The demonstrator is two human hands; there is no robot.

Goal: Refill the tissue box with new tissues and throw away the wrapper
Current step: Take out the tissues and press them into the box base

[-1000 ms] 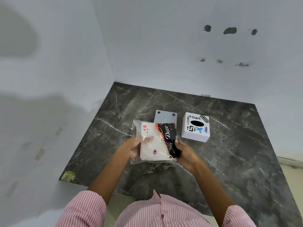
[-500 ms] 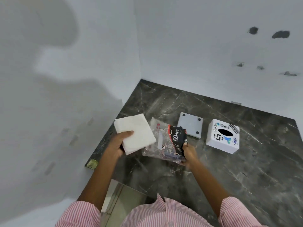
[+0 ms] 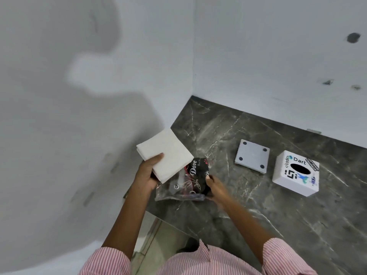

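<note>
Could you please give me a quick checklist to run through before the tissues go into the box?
1. Tissue stack out of the wrapper: ok.
2. Left hand grip on the stack secure: ok, thumb on top.
3. Right hand free to steady the box: not ok, it holds the wrapper.
4. Tissue box bottom open for loading: cannot tell; it stands slot up.
5. Grey base plate off and beside the box: ok.
6. Bin for the wrapper: cannot tell, none in view.
</note>
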